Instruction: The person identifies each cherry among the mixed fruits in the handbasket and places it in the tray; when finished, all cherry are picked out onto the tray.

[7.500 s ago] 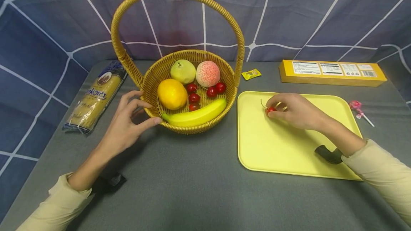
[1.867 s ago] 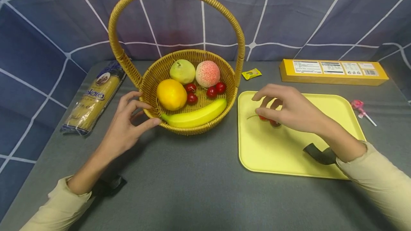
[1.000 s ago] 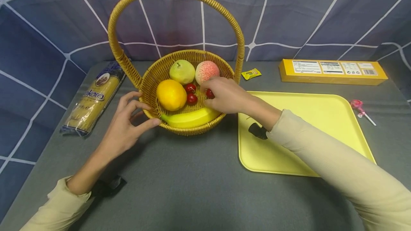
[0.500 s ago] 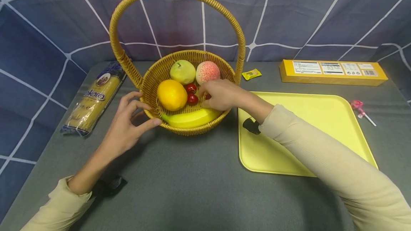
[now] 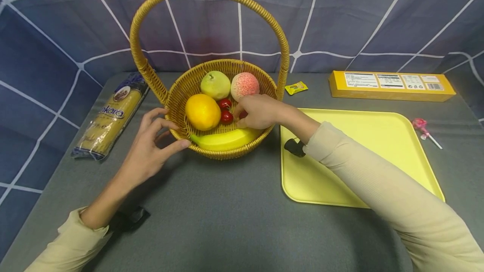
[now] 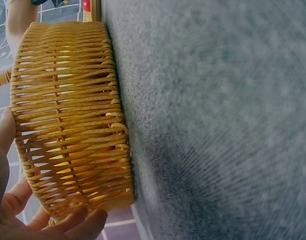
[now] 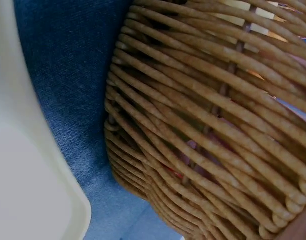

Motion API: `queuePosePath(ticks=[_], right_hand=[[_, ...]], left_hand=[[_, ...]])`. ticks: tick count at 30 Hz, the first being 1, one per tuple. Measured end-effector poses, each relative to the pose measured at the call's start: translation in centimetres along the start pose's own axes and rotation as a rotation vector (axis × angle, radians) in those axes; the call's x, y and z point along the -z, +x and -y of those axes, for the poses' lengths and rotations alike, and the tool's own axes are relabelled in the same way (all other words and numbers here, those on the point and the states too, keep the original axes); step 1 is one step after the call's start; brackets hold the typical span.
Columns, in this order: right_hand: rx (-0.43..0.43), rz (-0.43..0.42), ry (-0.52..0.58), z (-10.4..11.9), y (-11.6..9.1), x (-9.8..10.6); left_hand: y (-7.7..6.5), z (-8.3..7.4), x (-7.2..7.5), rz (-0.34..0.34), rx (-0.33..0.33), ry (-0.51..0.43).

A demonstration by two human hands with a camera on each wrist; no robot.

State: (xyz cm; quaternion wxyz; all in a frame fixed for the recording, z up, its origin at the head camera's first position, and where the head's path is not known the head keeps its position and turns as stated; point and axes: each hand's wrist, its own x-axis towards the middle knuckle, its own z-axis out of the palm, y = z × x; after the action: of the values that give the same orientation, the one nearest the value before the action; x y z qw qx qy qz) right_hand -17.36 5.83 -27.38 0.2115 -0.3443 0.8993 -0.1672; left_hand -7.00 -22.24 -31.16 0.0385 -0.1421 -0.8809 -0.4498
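Note:
A wicker basket (image 5: 227, 153) with a tall handle holds a green pear-like fruit (image 5: 215, 84), a peach (image 5: 245, 86), an orange (image 5: 202, 111), a banana (image 5: 227, 139) and two visible cherries (image 5: 226, 116). My left hand (image 5: 155, 137) holds the basket's left side, thumb at the front rim and fingers along the wall. Inside the basket's right part, my right hand (image 5: 261, 111) pinches a dark red cherry (image 5: 243, 114), mostly hidden by the fingers. In the right wrist view the basket wall (image 7: 208, 120) hides that hand's fingers.
A yellow tray (image 5: 340, 188) lies right of the basket, partly under my right forearm. Behind it are a yellow box (image 5: 393, 87) and a small yellow candy (image 5: 296, 87). A lollipop (image 5: 423, 131) lies far right, a spaghetti pack (image 5: 109, 116) far left.
My right hand has moved left from over the cherries on the tray into the basket, its fingers closing on a cherry. One cherry near the banana is gone from the basket. My left hand stays put.

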Motion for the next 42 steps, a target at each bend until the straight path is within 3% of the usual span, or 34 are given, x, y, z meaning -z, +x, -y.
queuePosePath(ticks=[15,22,31,36,42], right_hand=[[0.138,-0.28,0.102,-1.1,-1.8,-0.9],[0.187,-0.322,0.128,-0.9,-2.2,-1.1],[0.255,-0.378,0.249,-1.2,-3.0,-1.1],[0.27,-0.423,0.275,-1.1,-4.5,-1.1],[0.279,-0.468,0.306,-1.3,-7.8,-1.2]], left_hand=[[0.3,-0.2,-0.3,0.002,-0.005,-0.01],[0.1,-0.4,-0.1,-0.004,0.004,-0.004],[0.2,-0.3,-0.1,0.003,0.008,-0.005],[0.1,-0.3,0.0,-0.002,0.012,-0.005],[0.1,-0.3,0.0,-0.003,0.007,-0.009]])
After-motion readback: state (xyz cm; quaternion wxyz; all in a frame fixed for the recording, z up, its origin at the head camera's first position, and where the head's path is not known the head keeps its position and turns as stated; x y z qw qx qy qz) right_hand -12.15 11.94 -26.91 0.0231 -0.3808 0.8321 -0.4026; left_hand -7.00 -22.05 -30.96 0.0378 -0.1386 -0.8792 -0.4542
